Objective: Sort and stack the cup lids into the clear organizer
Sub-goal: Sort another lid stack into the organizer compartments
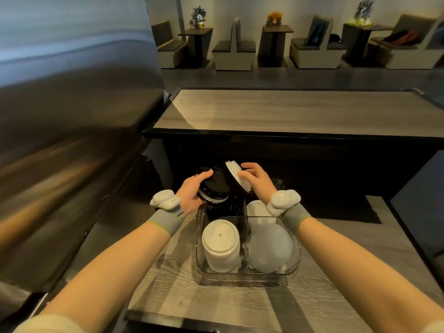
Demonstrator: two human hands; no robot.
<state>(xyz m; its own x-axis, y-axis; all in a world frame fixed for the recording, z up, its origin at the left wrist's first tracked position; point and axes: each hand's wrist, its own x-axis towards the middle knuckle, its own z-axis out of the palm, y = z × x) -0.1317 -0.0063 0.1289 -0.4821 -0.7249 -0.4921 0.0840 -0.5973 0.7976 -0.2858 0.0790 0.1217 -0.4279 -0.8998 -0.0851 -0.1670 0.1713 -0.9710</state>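
Note:
The clear organizer (200, 258) stands on the wooden counter, split into four compartments. Its near-left compartment holds a stack of white lids (221, 243); the near-right one holds clear dome lids (270, 248). More clear lids (255, 209) fill the far-right compartment, and black lids (224, 210) lie in the far-left one. My left hand (192, 191) grips a stack of black lids (215, 186) tilted above the far-left compartment. My right hand (257, 180) holds a small stack of white lids (236, 176) on edge, just right of the black stack.
A large steel appliance (72, 140) rises close on the left. A higher wooden ledge (288, 111) runs across behind the organizer. The counter (216, 299) extends toward me, its front edge near the bottom. Booth seats and small tables stand far back.

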